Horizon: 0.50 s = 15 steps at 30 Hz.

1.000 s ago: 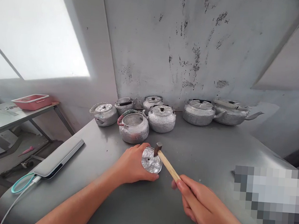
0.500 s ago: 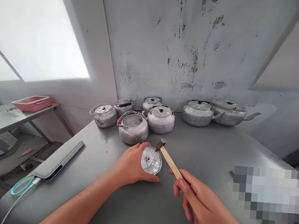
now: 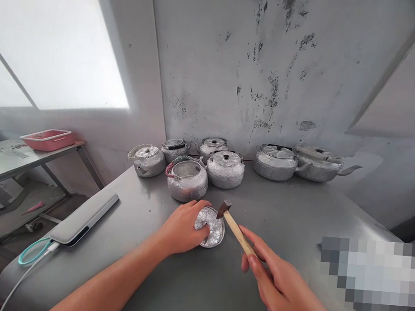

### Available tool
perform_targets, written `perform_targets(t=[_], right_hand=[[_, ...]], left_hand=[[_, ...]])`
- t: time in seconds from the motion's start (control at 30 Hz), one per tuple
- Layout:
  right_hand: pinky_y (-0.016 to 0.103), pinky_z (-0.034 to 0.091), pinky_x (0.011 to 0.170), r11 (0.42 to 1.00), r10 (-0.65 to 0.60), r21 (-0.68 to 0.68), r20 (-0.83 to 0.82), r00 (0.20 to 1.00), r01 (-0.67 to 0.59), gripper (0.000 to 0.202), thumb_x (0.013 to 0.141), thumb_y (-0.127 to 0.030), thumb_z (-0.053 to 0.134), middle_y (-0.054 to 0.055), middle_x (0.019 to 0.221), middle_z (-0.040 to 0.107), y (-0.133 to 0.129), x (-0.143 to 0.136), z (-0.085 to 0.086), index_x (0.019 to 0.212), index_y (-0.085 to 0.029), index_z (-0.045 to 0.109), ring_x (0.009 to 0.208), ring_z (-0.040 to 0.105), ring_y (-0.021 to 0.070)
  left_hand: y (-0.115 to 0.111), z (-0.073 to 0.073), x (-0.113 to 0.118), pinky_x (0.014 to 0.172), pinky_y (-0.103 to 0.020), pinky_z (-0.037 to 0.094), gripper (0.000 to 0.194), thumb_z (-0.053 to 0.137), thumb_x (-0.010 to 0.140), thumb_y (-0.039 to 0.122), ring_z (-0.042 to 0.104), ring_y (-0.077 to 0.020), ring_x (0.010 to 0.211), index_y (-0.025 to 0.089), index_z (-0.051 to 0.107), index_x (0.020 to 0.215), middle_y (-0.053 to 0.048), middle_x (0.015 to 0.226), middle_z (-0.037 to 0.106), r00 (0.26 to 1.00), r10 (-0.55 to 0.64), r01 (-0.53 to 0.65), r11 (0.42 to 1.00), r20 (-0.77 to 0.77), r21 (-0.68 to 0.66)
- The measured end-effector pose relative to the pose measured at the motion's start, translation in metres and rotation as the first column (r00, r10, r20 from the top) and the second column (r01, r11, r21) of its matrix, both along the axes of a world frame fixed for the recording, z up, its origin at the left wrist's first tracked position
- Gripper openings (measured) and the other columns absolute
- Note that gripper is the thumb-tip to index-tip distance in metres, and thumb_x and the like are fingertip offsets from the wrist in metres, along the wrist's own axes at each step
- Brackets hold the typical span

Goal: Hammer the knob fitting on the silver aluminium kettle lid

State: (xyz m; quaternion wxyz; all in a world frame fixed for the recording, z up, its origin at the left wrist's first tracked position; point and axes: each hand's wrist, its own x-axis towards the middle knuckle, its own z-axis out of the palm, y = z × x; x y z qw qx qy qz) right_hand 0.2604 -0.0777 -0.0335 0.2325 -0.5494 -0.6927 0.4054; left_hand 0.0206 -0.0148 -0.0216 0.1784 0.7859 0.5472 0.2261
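My left hand grips a round silver kettle lid by its left side, the thumb lying across its dented face and the fingers at its far edge. In my right hand is a hammer with a pale wooden handle and a small dark metal head. The hammer's head hovers at or just above the lid's upper right rim; whether they touch I cannot tell. Just beyond the lid stands an uncovered aluminium kettle with a red-and-green wrapped handle.
Several more dented kettles line the wall at the table's back. On the left lies a flat silver device with a white cable. A pink basket sits on a side table. A blurred-out patch covers something on the right.
My left thumb has moved from the lid's near edge onto its face, over the centre hole. The hammer stays close to the rim, and the view has shifted slightly.
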Motion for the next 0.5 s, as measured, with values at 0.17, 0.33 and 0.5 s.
perform_targets(t=[0.17, 0.33, 0.5], right_hand=[[0.031, 0.037, 0.060, 0.995, 0.000, 0.100, 0.089, 0.996, -0.008, 0.046, 0.103, -0.049, 0.026, -0.001, 0.087, 0.061, 0.001, -0.001, -0.002, 0.145, -0.033, 0.035, 0.069, 0.055, 0.0181], [0.029, 0.035, 0.058, 0.995, 0.062, 0.071, 0.107, 0.992, -0.070, 0.043, 0.104, -0.048, 0.024, -0.002, 0.083, 0.058, -0.003, -0.007, 0.004, 0.142, -0.033, 0.037, 0.064, 0.050, 0.0167], [0.029, 0.036, 0.060, 0.992, 0.084, 0.084, 0.098, 0.992, -0.092, 0.042, 0.104, -0.048, 0.022, -0.004, 0.081, 0.054, -0.006, -0.008, 0.010, 0.143, -0.033, 0.031, 0.064, 0.047, 0.0159]], left_hand=[[0.000, 0.001, 0.000, 0.099, -0.037, 0.043, 0.051, 0.057, 0.084, 0.030, 0.059, -0.0262, 0.112, 0.031, 0.052, 0.134, -0.005, 0.117, 0.063, 1.000, -0.010, 0.009, 1.000, 0.009, 0.013], [0.001, -0.001, 0.000, 0.094, -0.037, 0.045, 0.050, 0.055, 0.084, 0.029, 0.061, -0.0274, 0.109, 0.028, 0.053, 0.135, -0.007, 0.112, 0.064, 0.999, -0.012, 0.012, 1.000, -0.034, 0.002], [-0.001, -0.001, 0.000, 0.095, -0.036, 0.045, 0.051, 0.054, 0.085, 0.029, 0.060, -0.0279, 0.112, 0.028, 0.053, 0.136, -0.007, 0.113, 0.064, 0.998, 0.006, -0.007, 1.000, -0.056, -0.010]])
